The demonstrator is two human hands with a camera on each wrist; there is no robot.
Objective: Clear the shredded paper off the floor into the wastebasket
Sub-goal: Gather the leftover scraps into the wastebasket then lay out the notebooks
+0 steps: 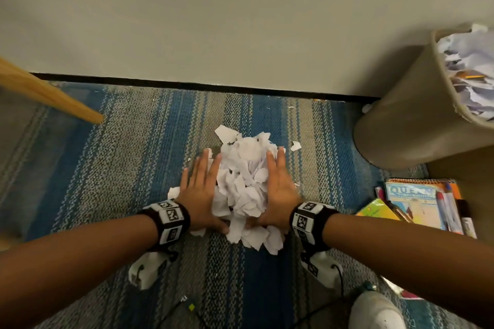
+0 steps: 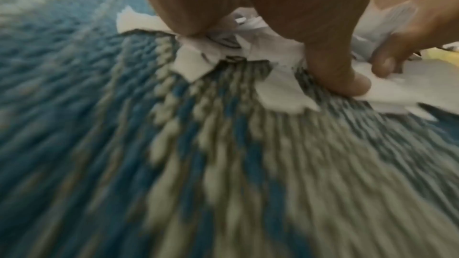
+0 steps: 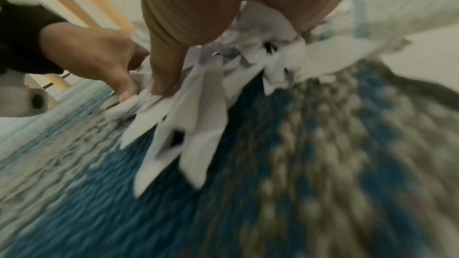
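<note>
A heap of torn white paper lies on the blue and grey striped carpet. My left hand presses against its left side with straight fingers, and my right hand presses against its right side the same way. The thumbs point in under the near edge of the heap. In the left wrist view my left thumb rests on scraps of paper. In the right wrist view my right thumb lies on the paper. A beige wastebasket, holding crumpled paper, stands at the right by the wall.
A few loose scraps lie beyond the heap. Books and pens are stacked at the right, near a white shoe. A wooden leg slants in from the left. The wall's dark baseboard runs behind.
</note>
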